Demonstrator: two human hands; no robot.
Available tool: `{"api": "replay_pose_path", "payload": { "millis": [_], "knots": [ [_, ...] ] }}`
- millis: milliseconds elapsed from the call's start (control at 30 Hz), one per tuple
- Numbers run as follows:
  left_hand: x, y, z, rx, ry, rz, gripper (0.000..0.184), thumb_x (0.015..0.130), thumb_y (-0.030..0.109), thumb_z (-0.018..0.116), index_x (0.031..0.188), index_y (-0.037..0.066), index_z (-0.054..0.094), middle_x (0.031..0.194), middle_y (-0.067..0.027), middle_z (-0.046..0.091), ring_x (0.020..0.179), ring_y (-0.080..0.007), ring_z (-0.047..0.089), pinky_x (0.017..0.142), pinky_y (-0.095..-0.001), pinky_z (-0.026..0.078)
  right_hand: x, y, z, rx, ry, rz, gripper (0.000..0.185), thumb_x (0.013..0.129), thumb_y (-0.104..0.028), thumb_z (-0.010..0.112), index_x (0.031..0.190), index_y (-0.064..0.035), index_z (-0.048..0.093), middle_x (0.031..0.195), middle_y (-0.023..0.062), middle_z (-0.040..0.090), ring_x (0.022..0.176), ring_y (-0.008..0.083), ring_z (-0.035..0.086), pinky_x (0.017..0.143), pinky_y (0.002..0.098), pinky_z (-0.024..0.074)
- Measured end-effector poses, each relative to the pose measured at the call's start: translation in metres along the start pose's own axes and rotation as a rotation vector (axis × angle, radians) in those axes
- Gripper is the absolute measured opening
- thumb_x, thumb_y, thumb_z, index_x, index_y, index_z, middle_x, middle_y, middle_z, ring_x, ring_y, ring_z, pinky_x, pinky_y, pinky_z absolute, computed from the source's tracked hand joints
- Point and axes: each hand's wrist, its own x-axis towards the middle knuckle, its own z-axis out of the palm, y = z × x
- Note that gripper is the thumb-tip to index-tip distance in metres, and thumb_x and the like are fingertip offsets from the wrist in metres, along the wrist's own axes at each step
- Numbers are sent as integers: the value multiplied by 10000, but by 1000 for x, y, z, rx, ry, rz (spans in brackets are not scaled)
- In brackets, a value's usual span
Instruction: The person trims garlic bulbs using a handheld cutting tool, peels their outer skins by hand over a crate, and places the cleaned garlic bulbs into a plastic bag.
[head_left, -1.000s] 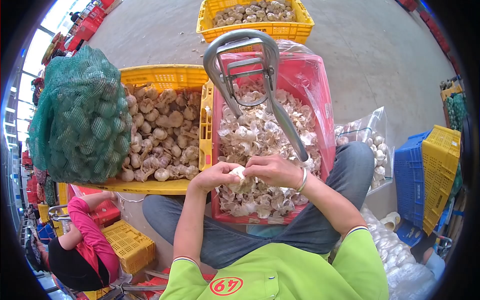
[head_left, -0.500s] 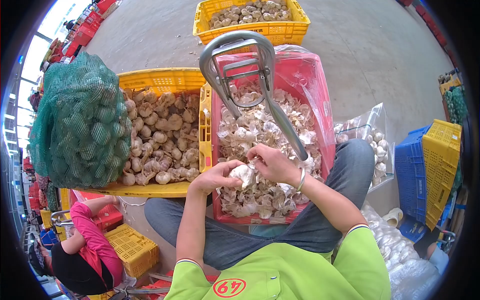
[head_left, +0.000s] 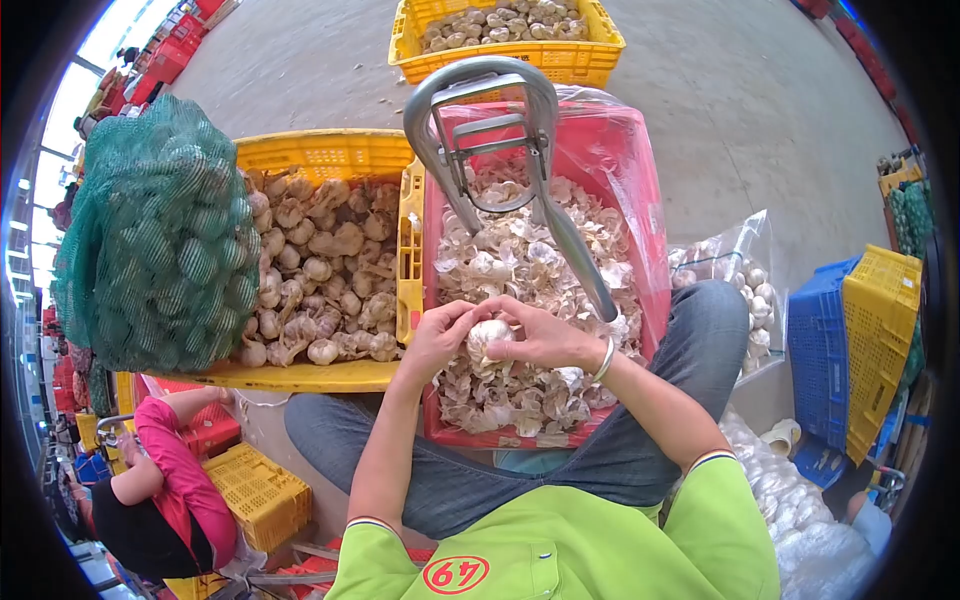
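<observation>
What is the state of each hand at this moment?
Left hand: closed, holding the garlic bulb.
Right hand: closed, holding the same garlic bulb.

A circled red "49" (head_left: 456,575) marks the green shirt (head_left: 640,535).

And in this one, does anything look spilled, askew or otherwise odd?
Only minor things: a few pale scraps lie loose on the floor, outside the pink crate of garlic skins. The blue crate at right looks tilted, though lens distortion may explain that.

Head-worn view — facing forward and down, garlic bulb (head_left: 489,338) near centre.
</observation>
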Motion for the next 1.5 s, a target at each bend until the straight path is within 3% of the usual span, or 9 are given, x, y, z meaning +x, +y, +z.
{"api": "replay_pose_path", "payload": {
  "millis": [67,233,433,633,833,933,1167,1333,1500],
  "knots": [
    [0,5,-2,119,29,-13,176,922,118,502,949,-13,616,837,-3,608,726,-40,554,609,-188,469,6,12,1,-67,77,-124,470,856,-266,618,1219,-43,421,996,89,585,874,113,576,628,231,512],
    [-5,21,-3,-82,-83,-34,341,813,130,660,1082,-24,519,984,-81,603,849,-136,597,667,-258,529,3,-5,-8,15,135,71,442,855,-303,617,1181,-38,477,950,55,597,796,88,569,621,221,488],
    [-7,22,-6,4,-147,-100,302,802,102,666,1045,-34,549,931,-76,626,807,-120,610,679,-261,527,1,-4,-11,45,75,122,436,840,-289,640,1180,-49,511,957,23,595,831,78,562,669,215,484],
    [-4,16,-4,69,-45,-124,168,802,87,612,921,-28,640,793,-59,655,671,-104,621,578,-236,523,0,-4,-13,35,69,218,436,837,-277,639,1193,-56,518,981,30,597,824,72,560,669,209,473],
    [3,7,-7,220,38,-52,148,819,75,577,918,-18,635,787,-58,648,675,-108,624,557,-235,532,2,-1,-12,76,105,120,408,844,-262,627,1185,-64,522,988,17,600,816,53,556,662,194,467],
    [4,7,-7,11,124,2,185,803,91,614,955,-15,614,830,-52,636,731,-99,618,543,-231,522,3,0,-13,76,166,88,390,848,-261,623,1172,-66,528,975,9,604,821,52,557,678,194,463],
    [-1,14,8,405,51,198,201,749,110,680,880,-13,590,814,-97,623,753,-160,634,657,-291,504,6,14,-19,-222,246,108,391,810,-309,653,1101,-59,575,862,4,589,753,59,534,651,219,445],
    [0,6,13,569,63,313,114,746,57,657,800,-23,595,804,-98,626,697,-136,622,616,-258,498,7,16,-17,-316,285,110,420,768,-356,674,1066,-68,604,714,10,557,658,86,510,611,248,423],
    [2,1,15,575,184,335,114,744,67,627,780,-19,561,750,-124,602,677,-215,620,620,-324,488,5,4,-15,-296,268,134,339,815,-287,650,1067,-68,593,835,-19,564,728,41,504,635,202,428]
  ]
}}
